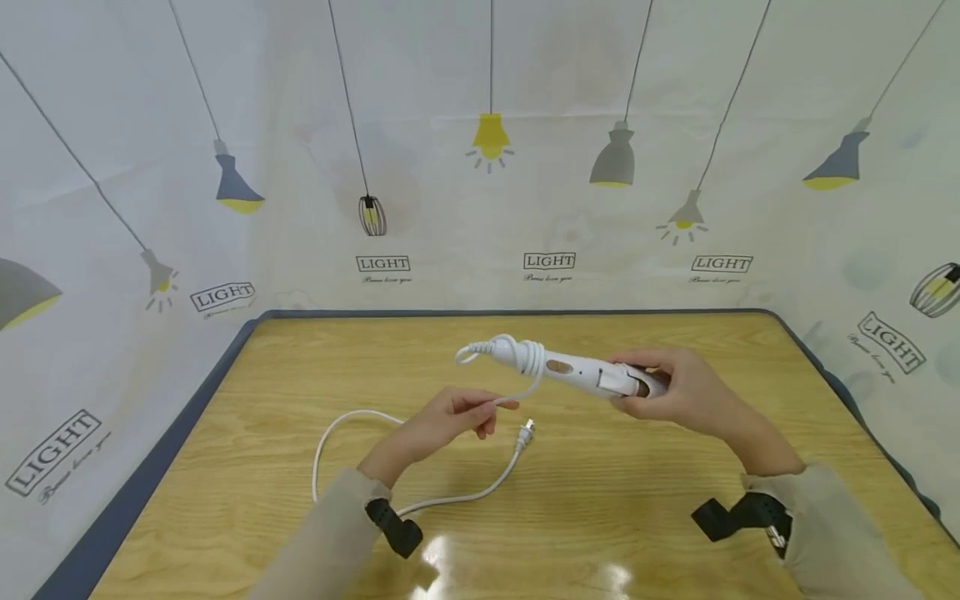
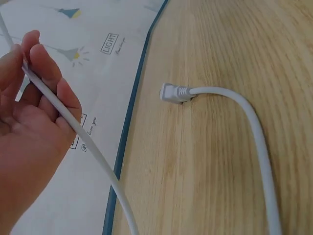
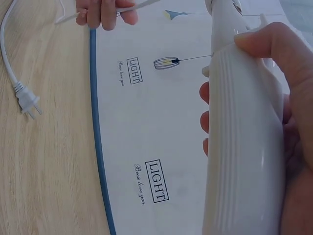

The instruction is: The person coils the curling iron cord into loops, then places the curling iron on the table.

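Observation:
A white hair straightener is held up above the table, its cord end pointing left and slightly higher. My right hand grips its right end; in the right wrist view the thumb lies on the ribbed white shell. Several turns of white cord wrap the handle near the cord end. My left hand pinches the cord between thumb and fingers, below and left of the handle. From the left hand the cord runs down toward the table. The two-pin plug lies on the wood.
Loose cord curves over the wooden table to the left and under the left forearm. A pale sheet printed with lamps stands around the back and sides. Black straps with cameras sit on both wrists.

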Motion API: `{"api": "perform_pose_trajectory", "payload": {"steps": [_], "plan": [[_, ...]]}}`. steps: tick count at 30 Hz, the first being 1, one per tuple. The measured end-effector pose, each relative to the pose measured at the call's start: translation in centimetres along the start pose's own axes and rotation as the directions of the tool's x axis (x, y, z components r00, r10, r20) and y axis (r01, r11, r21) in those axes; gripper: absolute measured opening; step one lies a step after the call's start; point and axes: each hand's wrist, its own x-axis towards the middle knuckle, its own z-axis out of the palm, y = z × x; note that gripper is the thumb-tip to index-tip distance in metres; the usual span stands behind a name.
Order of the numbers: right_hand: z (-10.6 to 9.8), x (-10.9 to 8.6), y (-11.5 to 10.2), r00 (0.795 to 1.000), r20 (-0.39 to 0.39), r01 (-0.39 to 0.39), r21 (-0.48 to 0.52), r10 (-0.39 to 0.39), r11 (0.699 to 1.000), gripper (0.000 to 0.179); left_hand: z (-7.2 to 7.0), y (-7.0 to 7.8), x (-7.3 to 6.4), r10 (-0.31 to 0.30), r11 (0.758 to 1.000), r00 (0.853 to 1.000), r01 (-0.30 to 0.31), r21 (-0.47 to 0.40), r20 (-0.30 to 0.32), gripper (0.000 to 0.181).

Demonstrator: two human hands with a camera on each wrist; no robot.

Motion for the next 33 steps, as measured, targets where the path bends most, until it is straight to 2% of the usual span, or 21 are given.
{"api": "perform_pose_trajectory", "payload": {"steps": [4, 6, 13, 18, 20, 25, 29, 33], "plan": [[0.2, 0.1, -0.2, 0.996, 0.041, 0.078, 0.001, -0.078, 0.997, 0.037, -0.8, -0.2, 0.4, -0.031, 0.999, 0.997, 0.033, -0.022, 0.068, 0.033], [0.4, 0.0, -0.3, 0.993, 0.061, 0.101, 0.011, -0.102, 0.995, 0.036, -1.1, -0.3, 0.7, -0.055, 0.998, 0.995, 0.057, -0.026, 0.079, 0.031], [0.9, -0.1, -0.9, 0.982, 0.107, 0.155, 0.010, -0.155, 0.988, 0.036, -2.9, -0.2, 1.3, -0.052, 0.998, 0.999, 0.052, 0.043, 0.008, 0.016], [1.2, -0.2, -0.9, 0.975, 0.147, 0.162, 0.024, -0.164, 0.986, 0.037, -3.7, 1.2, 1.8, -0.117, 0.986, 0.993, 0.118, 0.117, -0.013, 0.019], [1.3, -0.3, -0.9, 0.974, 0.152, 0.168, 0.030, -0.170, 0.985, 0.037, -3.7, 1.5, 2.0, -0.123, 0.979, 0.992, 0.124, 0.164, -0.020, 0.017], [1.7, -0.3, -1.2, 0.965, 0.160, 0.203, 0.036, -0.206, 0.978, 0.038, -3.4, 1.0, 2.9, -0.091, 0.968, 0.996, 0.088, 0.234, 0.003, 0.012], [2.2, -0.1, -1.4, 0.952, 0.206, 0.230, 0.003, -0.226, 0.973, 0.038, -3.4, 1.0, 3.3, -0.061, 0.959, 0.997, 0.049, 0.279, 0.036, 0.013], [2.6, -0.1, -1.0, 0.948, 0.266, 0.187, -0.014, -0.176, 0.982, 0.038, -3.9, 2.3, 3.0, -0.034, 0.939, 0.999, 0.035, 0.343, -0.009, 0.010]]}}
